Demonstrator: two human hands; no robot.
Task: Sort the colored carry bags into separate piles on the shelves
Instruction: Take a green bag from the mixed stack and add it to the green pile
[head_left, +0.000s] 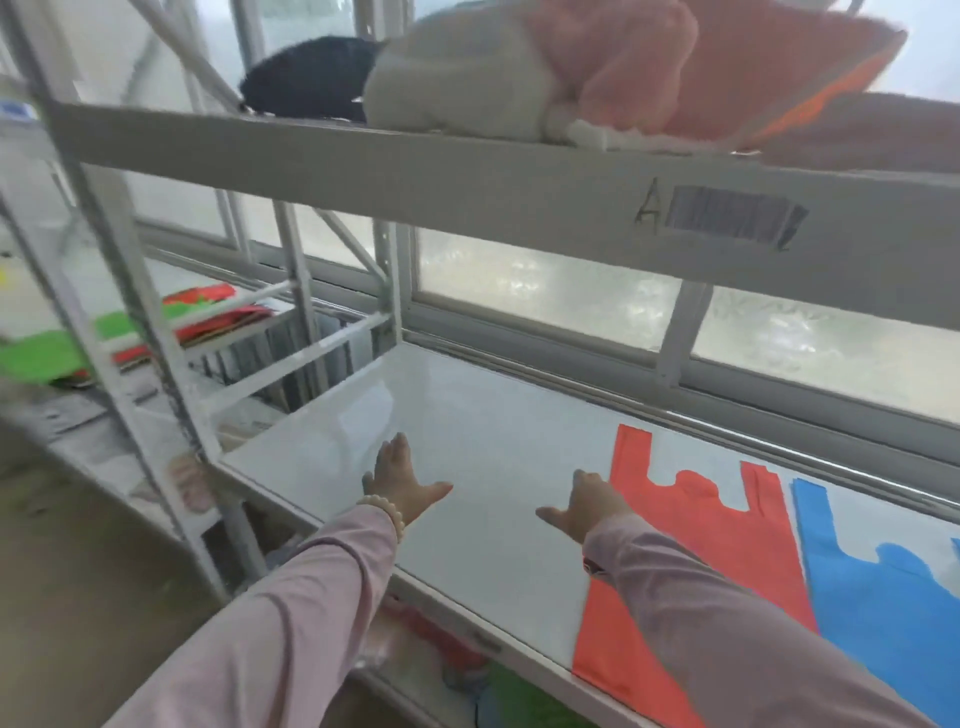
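Far left, on the neighbouring rack, sits a mixed heap of green and red bags (156, 332). Next comes the left hand (402, 480) — fingers straight and close together, thumb splayed wide — low over the white shelf (467, 415), holding nothing. The right hand (587, 506) mirrors it, fingertips at the edge of the red bag (685, 519), which lies flat on that shelf. Just beside it lies the blue bag (883, 613).
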